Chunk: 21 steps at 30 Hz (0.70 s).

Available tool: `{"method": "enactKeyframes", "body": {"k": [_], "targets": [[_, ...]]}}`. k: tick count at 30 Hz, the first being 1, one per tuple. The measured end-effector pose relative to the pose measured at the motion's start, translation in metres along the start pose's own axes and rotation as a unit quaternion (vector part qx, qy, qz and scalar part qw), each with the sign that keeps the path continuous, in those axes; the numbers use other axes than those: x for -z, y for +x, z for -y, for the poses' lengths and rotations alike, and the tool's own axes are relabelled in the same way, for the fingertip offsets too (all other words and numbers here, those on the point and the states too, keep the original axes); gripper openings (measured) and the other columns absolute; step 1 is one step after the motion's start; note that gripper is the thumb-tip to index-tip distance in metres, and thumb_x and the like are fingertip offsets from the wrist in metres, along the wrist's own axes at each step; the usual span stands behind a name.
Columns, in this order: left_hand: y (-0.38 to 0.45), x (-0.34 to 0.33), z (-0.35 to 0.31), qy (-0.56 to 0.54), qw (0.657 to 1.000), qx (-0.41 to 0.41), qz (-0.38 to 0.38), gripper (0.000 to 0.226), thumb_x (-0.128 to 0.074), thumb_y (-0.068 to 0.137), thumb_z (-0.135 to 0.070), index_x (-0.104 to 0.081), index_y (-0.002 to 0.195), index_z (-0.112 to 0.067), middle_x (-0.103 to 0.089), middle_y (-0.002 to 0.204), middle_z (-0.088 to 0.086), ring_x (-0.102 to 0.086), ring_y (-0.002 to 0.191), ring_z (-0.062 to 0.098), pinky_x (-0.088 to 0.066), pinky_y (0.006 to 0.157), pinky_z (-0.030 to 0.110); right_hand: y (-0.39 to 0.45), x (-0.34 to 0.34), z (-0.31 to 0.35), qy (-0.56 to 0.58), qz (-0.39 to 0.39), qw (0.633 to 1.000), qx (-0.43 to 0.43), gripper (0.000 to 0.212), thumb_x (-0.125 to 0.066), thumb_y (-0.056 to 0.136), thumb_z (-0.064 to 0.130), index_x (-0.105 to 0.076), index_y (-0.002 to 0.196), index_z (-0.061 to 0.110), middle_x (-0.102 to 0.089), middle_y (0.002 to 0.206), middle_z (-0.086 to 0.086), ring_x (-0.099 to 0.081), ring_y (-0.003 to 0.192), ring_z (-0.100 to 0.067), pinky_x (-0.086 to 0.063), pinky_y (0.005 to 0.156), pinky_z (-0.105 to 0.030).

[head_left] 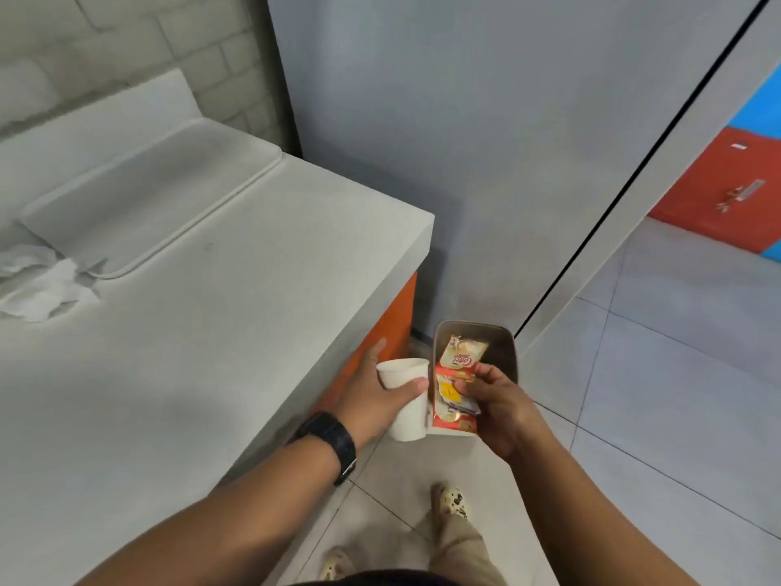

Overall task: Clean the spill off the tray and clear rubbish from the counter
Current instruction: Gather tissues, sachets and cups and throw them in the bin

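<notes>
Currently I am watching the left hand (372, 399) gripping a white paper cup (403, 399) while the right hand (496, 406) is pinching red-and-yellow sachet wrappers (458, 384) directly above the brown rectangular bin (505, 353); I advise releasing wrappers first, then the cup, over the opening.

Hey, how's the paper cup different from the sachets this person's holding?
The paper cup is plain white and stiff; the sachets are flat, crinkly packets printed red and yellow. The left hand wraps round the cup beside the counter, while the right hand pinches the sachets above the open bin. Both are off the counter.
</notes>
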<state>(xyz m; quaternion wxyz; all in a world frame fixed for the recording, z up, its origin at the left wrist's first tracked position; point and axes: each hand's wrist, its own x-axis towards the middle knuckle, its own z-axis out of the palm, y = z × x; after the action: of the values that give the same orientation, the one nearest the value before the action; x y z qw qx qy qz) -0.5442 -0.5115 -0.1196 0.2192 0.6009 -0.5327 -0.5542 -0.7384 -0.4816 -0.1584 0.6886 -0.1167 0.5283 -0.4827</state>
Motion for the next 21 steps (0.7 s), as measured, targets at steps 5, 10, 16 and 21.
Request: {"method": "enactKeyframes", "body": {"k": [5, 10, 16, 21], "targets": [[0.041, -0.042, -0.001, -0.026, 0.996, 0.079, -0.014, 0.086, -0.073, 0.081, -0.031, -0.02, 0.149, -0.028, -0.046, 0.132, -0.003, -0.05, 0.102, 0.011, -0.042, 0.085, 0.024, 0.068, 0.075, 0.008, -0.046, -0.163, 0.984, -0.053, 0.04, -0.063, 0.078, -0.008, -0.056, 0.116, 0.002, -0.067, 0.113, -0.021, -0.065, 0.099, -0.04, -0.055, 0.083, -0.056], [0.095, -0.077, 0.015, -0.051, 0.986, 0.156, -0.037, 0.09, -0.076, 0.077, -0.033, -0.02, 0.148, -0.031, -0.045, 0.14, 0.003, -0.051, 0.115, 0.02, -0.044, 0.1, 0.039, 0.137, 0.113, 0.033, -0.127, -0.201, 0.97, -0.054, 0.022, -0.062, 0.084, -0.001, -0.053, 0.098, 0.014, -0.062, 0.084, -0.011, -0.061, 0.068, -0.027, -0.049, 0.05, -0.028], [0.148, -0.106, 0.033, -0.054, 0.972, 0.219, -0.061, 0.12, -0.073, 0.04, -0.065, -0.019, 0.144, -0.038, -0.047, 0.139, 0.0, -0.051, 0.122, 0.023, -0.044, 0.102, 0.05, 0.193, 0.165, 0.019, -0.229, -0.186, 0.946, -0.134, 0.024, -0.07, 0.077, 0.033, -0.052, 0.092, 0.026, -0.053, 0.077, -0.006, -0.049, 0.057, -0.018, -0.036, 0.049, -0.024], [0.189, -0.138, 0.022, -0.126, 0.957, 0.256, -0.056, 0.109, -0.079, 0.068, -0.04, -0.007, 0.15, -0.031, -0.04, 0.146, 0.005, -0.051, 0.12, 0.026, -0.047, 0.097, 0.047, 0.172, 0.165, 0.025, -0.224, -0.136, 0.951, -0.163, 0.026, -0.058, 0.091, 0.012, -0.057, 0.116, 0.005, -0.057, 0.083, -0.009, -0.053, 0.064, -0.02, -0.035, 0.059, -0.026]]}}
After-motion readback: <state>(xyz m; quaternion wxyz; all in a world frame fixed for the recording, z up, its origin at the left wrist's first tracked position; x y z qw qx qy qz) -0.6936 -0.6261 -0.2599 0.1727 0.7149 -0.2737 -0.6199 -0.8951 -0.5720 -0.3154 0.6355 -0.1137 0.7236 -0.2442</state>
